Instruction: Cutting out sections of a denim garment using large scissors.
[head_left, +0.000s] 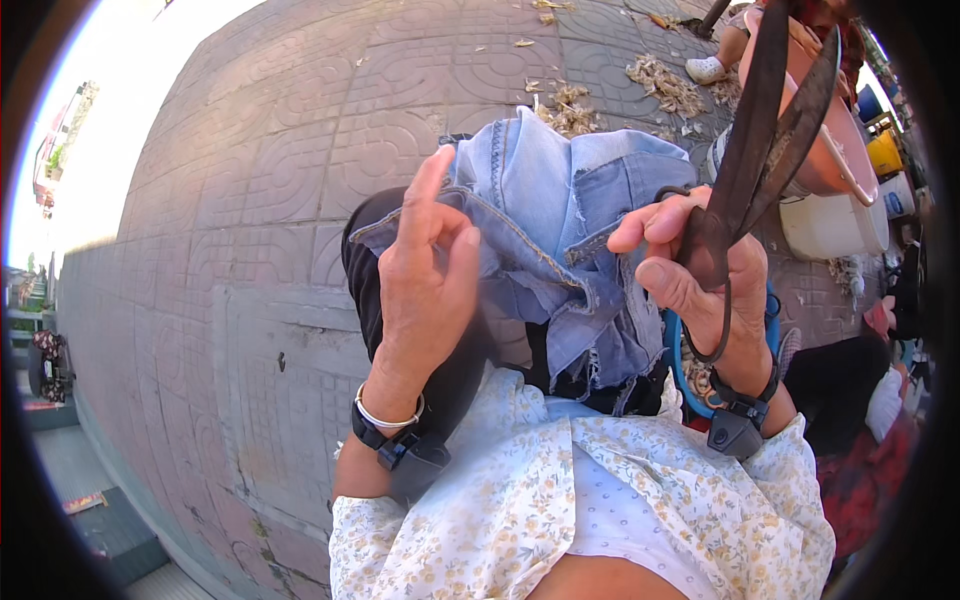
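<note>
Scissors, large dark metal, in right hand, fingers closed thru loop, blades slightly apart, pointing away; left hand pinches frayed pale-blue denim piece betw. both grips, over lap; judged step: trimming seam; next cut needs edge held taut w/ blades aligned.

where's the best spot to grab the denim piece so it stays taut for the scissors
Pinch the stitched hem of the denim piece from its left side, where the left hand already holds it; that thick seam looks firmer than the frayed lower edge. The scissors are in the right hand.
</note>
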